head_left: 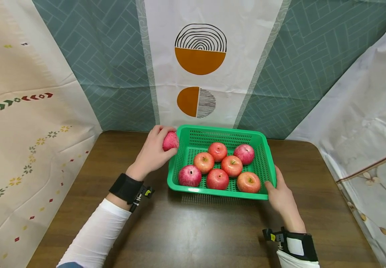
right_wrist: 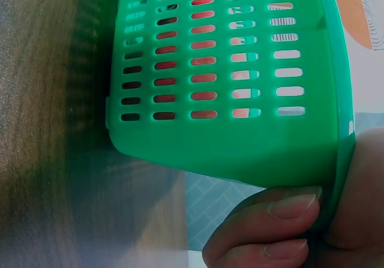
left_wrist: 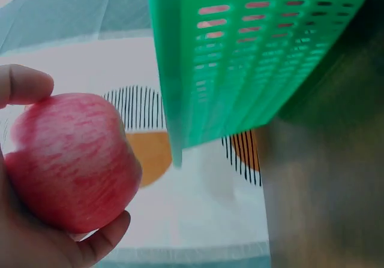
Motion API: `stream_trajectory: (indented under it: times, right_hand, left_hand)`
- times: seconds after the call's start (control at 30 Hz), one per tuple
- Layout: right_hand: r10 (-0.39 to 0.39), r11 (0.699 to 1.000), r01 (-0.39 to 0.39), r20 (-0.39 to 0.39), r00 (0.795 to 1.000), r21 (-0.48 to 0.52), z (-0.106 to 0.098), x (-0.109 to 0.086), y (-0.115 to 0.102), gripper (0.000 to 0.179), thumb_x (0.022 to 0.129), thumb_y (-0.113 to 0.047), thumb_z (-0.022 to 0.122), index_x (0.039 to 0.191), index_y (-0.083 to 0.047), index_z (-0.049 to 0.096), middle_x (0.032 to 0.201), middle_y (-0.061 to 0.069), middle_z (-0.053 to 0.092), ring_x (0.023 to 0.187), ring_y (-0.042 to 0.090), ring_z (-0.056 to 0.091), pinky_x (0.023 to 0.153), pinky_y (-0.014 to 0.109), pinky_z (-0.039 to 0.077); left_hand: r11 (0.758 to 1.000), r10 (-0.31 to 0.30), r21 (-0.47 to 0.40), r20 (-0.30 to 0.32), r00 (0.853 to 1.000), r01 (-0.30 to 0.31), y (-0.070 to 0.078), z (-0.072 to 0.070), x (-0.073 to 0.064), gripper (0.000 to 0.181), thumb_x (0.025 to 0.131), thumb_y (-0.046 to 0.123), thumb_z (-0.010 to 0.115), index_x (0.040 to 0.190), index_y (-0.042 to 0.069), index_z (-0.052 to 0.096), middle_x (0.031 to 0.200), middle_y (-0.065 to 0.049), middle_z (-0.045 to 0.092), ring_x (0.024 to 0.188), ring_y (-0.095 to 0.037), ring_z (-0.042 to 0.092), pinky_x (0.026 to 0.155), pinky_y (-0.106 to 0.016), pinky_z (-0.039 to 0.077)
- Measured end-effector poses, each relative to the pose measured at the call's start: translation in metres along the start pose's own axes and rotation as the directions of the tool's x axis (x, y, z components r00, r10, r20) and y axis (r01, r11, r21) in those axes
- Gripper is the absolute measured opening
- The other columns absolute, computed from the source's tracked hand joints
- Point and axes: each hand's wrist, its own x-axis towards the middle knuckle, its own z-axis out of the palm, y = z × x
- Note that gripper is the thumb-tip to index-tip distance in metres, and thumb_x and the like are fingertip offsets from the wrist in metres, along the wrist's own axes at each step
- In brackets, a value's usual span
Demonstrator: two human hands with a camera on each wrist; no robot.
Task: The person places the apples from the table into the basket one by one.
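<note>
My left hand (head_left: 154,149) grips a red apple (head_left: 171,141) just outside the left rim of the green plastic basket (head_left: 217,130). In the left wrist view the fingers and thumb curve round this apple (left_wrist: 75,163), with the slotted basket wall (left_wrist: 240,94) beside it. Several red and pinkish apples, such as a dark red one (head_left: 190,175) in the front left corner, sit inside the basket. At the basket's right end, my right hand (head_left: 281,195) pinches the rim near the front corner, thumb over the edge and fingers (right_wrist: 294,205) against the outer wall.
The basket is over a brown wooden table (head_left: 193,234), toward its back edge. Behind stands a patterned cloth (head_left: 199,100) in teal and white, with pale cloths hanging at the left and right. A strapped wrist camera (head_left: 127,190) sits on each forearm.
</note>
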Motion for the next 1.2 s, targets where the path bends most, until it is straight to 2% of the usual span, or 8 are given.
stream_trajectory:
  times: [0.17, 0.37, 0.5, 0.7, 0.83, 0.97, 1.07, 1.2]
  right_hand:
    - [0.006, 1.0, -0.006, 0.005, 1.0, -0.004, 0.0, 0.002, -0.001, 0.074, 0.114, -0.036, 0.037, 0.172, -0.017, -0.006, 0.162, 0.038, 0.031, 0.136, 0.058, 0.042, 0.104, 0.075, 0.039]
    - [0.003, 1.0, -0.003, 0.005, 1.0, -0.007, 0.0, 0.003, -0.002, 0.074, 0.114, -0.036, 0.037, 0.172, -0.017, -0.006, 0.16, 0.038, 0.033, 0.131, 0.056, 0.045, 0.1, 0.071, 0.042]
    - [0.002, 1.0, -0.002, 0.003, 1.0, -0.001, 0.0, 0.004, -0.002, 0.074, 0.115, -0.036, 0.037, 0.172, -0.017, -0.006, 0.161, 0.037, 0.033, 0.131, 0.055, 0.045, 0.1, 0.072, 0.042]
    - [0.007, 1.0, -0.007, 0.006, 1.0, 0.015, 0.0, 0.002, -0.002, 0.074, 0.114, -0.035, 0.037, 0.172, -0.018, -0.005, 0.161, 0.037, 0.033, 0.131, 0.055, 0.045, 0.101, 0.073, 0.042]
    - [0.011, 1.0, -0.011, 0.012, 1.0, 0.023, 0.001, 0.0, -0.002, 0.075, 0.114, -0.035, 0.038, 0.172, -0.018, -0.005, 0.161, 0.036, 0.033, 0.131, 0.055, 0.045, 0.1, 0.073, 0.042]
    - [0.011, 0.999, -0.011, 0.013, 1.0, 0.03, 0.002, -0.001, -0.002, 0.075, 0.114, -0.034, 0.038, 0.172, -0.018, -0.006, 0.16, 0.036, 0.033, 0.129, 0.055, 0.046, 0.099, 0.072, 0.043]
    - [0.012, 0.999, -0.013, 0.013, 1.0, 0.033, 0.001, -0.002, -0.002, 0.075, 0.114, -0.033, 0.038, 0.172, -0.018, -0.007, 0.161, 0.036, 0.032, 0.129, 0.054, 0.046, 0.099, 0.072, 0.044]
    - [0.013, 0.999, -0.014, 0.009, 1.0, 0.033, 0.0, -0.001, -0.001, 0.075, 0.114, -0.034, 0.038, 0.172, -0.019, -0.007, 0.162, 0.036, 0.031, 0.131, 0.055, 0.045, 0.1, 0.073, 0.043]
  left_hand:
    - [0.998, 0.055, 0.001, 0.099, 0.994, -0.056, 0.008, 0.009, 0.022, 0.054, 0.09, 0.024, 0.07, 0.14, 0.009, 0.06, 0.134, -0.013, 0.051, 0.119, -0.033, 0.05, 0.087, -0.049, 0.057]
    - [0.992, 0.105, 0.041, 0.213, 0.971, -0.116, 0.013, 0.022, 0.042, 0.057, 0.092, 0.026, 0.066, 0.146, 0.012, 0.055, 0.14, -0.013, 0.046, 0.126, -0.033, 0.045, 0.091, -0.048, 0.053]
    - [0.986, 0.132, 0.054, 0.302, 0.944, -0.155, 0.012, 0.032, 0.052, 0.06, 0.093, 0.026, 0.066, 0.15, 0.014, 0.053, 0.145, -0.014, 0.042, 0.131, -0.033, 0.041, 0.095, -0.048, 0.052]
    - [0.97, 0.152, 0.108, 0.433, 0.888, -0.219, 0.006, 0.044, 0.064, 0.064, 0.093, 0.023, 0.071, 0.153, 0.016, 0.052, 0.151, -0.015, 0.039, 0.137, -0.035, 0.036, 0.108, -0.053, 0.041]
    - [0.951, 0.155, 0.16, 0.495, 0.855, -0.265, 0.001, 0.05, 0.068, 0.066, 0.092, 0.023, 0.071, 0.155, 0.016, 0.051, 0.153, -0.015, 0.041, 0.142, -0.036, 0.032, 0.114, -0.056, 0.032]
    - [0.939, 0.154, 0.179, 0.548, 0.823, -0.295, -0.003, 0.057, 0.07, 0.068, 0.094, 0.02, 0.07, 0.158, 0.014, 0.048, 0.157, -0.015, 0.039, 0.147, -0.035, 0.03, 0.118, -0.056, 0.029]
    - [0.932, 0.152, 0.189, 0.571, 0.807, -0.31, -0.007, 0.062, 0.07, 0.067, 0.097, 0.015, 0.071, 0.159, 0.011, 0.046, 0.16, -0.017, 0.036, 0.149, -0.035, 0.029, 0.122, -0.056, 0.027]
    - [0.917, 0.155, 0.219, 0.577, 0.802, -0.334, -0.01, 0.068, 0.072, 0.067, 0.099, 0.015, 0.073, 0.16, 0.01, 0.046, 0.16, -0.017, 0.036, 0.15, -0.034, 0.029, 0.124, -0.055, 0.026]
